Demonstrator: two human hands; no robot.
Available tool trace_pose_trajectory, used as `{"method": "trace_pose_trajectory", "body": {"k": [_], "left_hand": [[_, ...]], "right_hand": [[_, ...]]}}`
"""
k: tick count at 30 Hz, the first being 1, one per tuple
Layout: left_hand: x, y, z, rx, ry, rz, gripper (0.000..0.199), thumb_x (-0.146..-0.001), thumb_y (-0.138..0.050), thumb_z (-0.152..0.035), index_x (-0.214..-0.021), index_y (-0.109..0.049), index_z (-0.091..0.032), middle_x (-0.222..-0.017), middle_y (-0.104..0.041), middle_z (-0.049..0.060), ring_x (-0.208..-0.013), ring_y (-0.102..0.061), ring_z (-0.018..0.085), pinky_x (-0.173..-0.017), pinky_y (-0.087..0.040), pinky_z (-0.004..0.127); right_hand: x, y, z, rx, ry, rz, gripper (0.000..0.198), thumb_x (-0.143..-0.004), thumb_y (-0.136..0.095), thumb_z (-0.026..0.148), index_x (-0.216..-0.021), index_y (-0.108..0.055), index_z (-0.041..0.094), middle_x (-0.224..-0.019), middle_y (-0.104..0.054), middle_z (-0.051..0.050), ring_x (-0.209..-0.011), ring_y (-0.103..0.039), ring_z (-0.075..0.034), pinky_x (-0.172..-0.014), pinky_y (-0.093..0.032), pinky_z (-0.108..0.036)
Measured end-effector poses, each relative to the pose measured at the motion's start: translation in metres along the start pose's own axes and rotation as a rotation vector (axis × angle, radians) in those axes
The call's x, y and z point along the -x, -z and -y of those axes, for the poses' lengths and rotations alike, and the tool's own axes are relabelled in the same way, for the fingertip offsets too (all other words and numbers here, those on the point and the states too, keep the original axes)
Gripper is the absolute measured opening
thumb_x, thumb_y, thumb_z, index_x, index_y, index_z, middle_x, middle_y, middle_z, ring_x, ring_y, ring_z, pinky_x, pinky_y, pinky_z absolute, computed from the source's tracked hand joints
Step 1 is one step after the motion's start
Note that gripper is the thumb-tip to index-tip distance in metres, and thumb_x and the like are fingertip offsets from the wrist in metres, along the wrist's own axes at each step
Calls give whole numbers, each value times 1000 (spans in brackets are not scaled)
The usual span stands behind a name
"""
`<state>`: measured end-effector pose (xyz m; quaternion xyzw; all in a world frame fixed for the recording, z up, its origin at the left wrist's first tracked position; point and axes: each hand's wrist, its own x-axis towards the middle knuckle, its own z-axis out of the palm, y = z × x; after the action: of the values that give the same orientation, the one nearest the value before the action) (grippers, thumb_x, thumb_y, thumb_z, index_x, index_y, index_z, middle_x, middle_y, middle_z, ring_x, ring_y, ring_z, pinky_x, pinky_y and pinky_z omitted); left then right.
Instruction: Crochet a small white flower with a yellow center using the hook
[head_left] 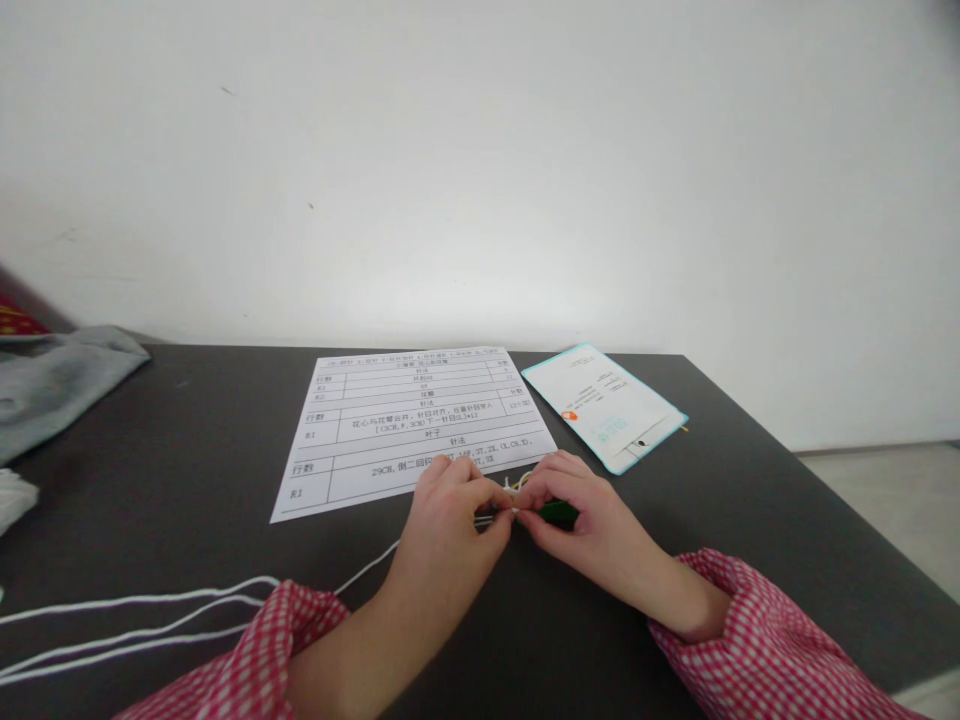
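My left hand (457, 510) is closed in a pinch on white yarn (484, 520) over the front middle of the dark table. My right hand (581, 505) meets it fingertip to fingertip, also pinching the yarn. A small loop of white yarn (525, 482) shows above the touching fingers. Beneath my right fingers, a dark green piece (559, 513) shows in part; its kind is hidden by the hand. From my left hand a strand (367, 567) runs down to the left, passing behind my checked sleeve.
A printed sheet (405, 400) with a table of rows lies just behind my hands. Right of it is a blue-edged card (607, 405). White strands (135, 605) cross the table (202, 440) at left, near a grey cloth (67, 385). A white wall (480, 180) stands behind.
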<state>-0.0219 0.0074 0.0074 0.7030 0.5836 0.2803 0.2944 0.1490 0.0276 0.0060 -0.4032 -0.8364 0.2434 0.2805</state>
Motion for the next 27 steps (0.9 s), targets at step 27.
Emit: {"method": "trace_pose_trajectory", "body": {"k": [27], "left_hand": [[-1, -4, 1, 46, -7, -3, 14, -74, -66, -8, -69, -73, -19, -73, -60, 3, -83, -54, 23, -78, -44, 37]], "right_hand": [[0, 5, 0, 226, 168, 25, 16, -80, -58, 6, -77, -58, 21, -74, -61, -2, -77, -54, -20, -74, -42, -36]]}}
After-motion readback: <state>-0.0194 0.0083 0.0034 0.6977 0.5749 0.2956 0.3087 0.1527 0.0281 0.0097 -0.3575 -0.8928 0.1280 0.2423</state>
